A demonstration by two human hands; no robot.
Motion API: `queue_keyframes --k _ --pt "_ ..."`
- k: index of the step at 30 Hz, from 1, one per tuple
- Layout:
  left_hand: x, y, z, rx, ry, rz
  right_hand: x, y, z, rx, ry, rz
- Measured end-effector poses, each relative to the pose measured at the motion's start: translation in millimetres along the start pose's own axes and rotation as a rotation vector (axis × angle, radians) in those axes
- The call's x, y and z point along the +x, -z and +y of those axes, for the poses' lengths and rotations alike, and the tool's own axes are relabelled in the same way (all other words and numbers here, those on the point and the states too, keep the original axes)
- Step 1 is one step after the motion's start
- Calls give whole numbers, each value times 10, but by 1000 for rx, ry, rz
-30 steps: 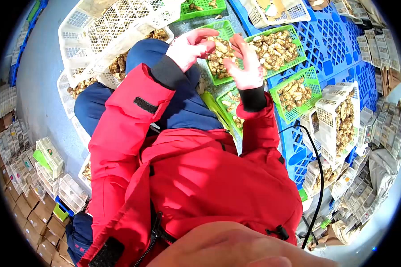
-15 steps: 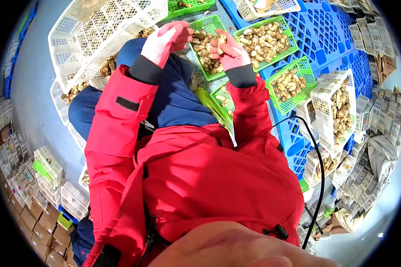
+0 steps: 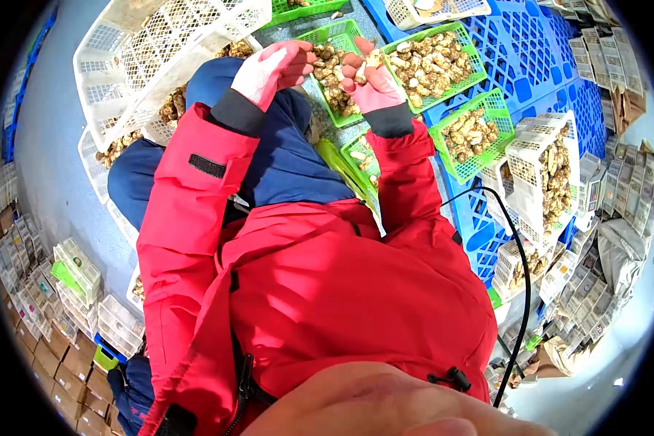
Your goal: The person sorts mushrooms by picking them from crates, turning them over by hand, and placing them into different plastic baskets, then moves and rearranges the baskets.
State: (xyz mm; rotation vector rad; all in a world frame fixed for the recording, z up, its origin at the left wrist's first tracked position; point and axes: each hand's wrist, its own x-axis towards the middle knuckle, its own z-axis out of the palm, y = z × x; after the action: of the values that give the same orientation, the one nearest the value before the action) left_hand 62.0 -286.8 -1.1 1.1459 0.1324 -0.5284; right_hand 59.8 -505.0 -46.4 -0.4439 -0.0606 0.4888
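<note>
My left hand (image 3: 272, 70), in a pale glove with pink fingers, hovers left of a green basket (image 3: 346, 29) of brown-and-white mushrooms. Its fingers are loosely spread and hold nothing visible. My right hand (image 3: 376, 89) is palm up over the right side of that basket, its fingers curled round a pale mushroom (image 3: 375, 58). Beside it on the right, a fuller green basket (image 3: 474, 70) holds many mushrooms (image 3: 432, 64). A third green basket (image 3: 502, 110) lies below that one, and a small one (image 3: 351, 148) is partly hidden by my right sleeve.
Large white crates (image 3: 112, 87) with mushrooms stand at the upper left. Blue pallets (image 3: 512, 51) lie under the baskets at right, with a tilted white crate (image 3: 526, 174) of mushrooms. A black cable (image 3: 519, 254) curves past my right side. Cardboard boxes (image 3: 69, 363) are at lower left.
My left hand has moved left, away from my right hand. My right hand, open one second ago, has drawn left and closed round a mushroom. The view has shifted slightly.
</note>
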Motion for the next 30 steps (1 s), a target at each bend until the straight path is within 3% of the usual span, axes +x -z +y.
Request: queue_keyframes --k 5,8,14,15,18,22,23,26,30 --pt "6 -12 -1 15 3 8 -10 145 9 -6 31 -9" --pt "24 14 -16 -9 0 -8 -62 159 -20 -150 -7 135" --pt "38 34 -25 -14 6 -20 -170 499 71 -71 -21 320" --pt "44 55 -38 -12 0 -23 -199 577 78 127 25 201" --pt "61 76 -70 -6 2 -35 -287 711 -38 -148 125 238" --pt "65 38 -60 1 22 -55 -294 608 -186 -100 119 300" --pt "71 19 -68 4 35 -59 -275 627 -192 -109 132 153" --pt "79 -52 -132 4 108 -69 -242 467 -205 -309 105 221" --pt "48 -145 -150 -44 177 -81 -163 449 -159 -331 83 219"
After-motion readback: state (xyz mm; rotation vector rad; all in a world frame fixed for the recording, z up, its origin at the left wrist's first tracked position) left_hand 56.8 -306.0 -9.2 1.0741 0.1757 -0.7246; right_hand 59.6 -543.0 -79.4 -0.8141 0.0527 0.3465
